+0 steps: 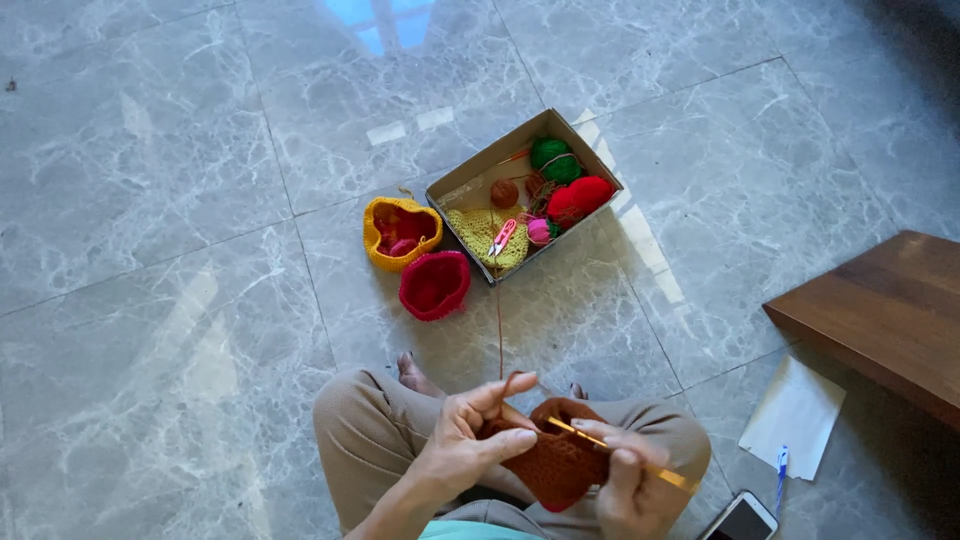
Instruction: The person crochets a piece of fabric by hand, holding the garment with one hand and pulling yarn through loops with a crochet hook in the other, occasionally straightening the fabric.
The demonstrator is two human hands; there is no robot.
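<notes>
Crochet in hand at the bottom centre: left hand (pixel 462 440) grasping the rust-brown piece (pixel 553 462), yarn (pixel 499 330) over its forefinger; right hand (pixel 628 478) clenched on the yellow hook (pixel 620 450); next stitch likely needs slack yarn; box (pixel 470 185) of yarn balls, two small baskets (pixel 403 232) upper centre; phone (pixel 742 518) lower right; nothing obstructs.

Home interior, likely living room. Evidence: polished grey marble floor tiles (pixel 150 200) across frame, window reflection at top centre, dark wooden furniture edge (pixel 880 310) at right, cardboard box (pixel 470 185) of yarn, centre.
</notes>
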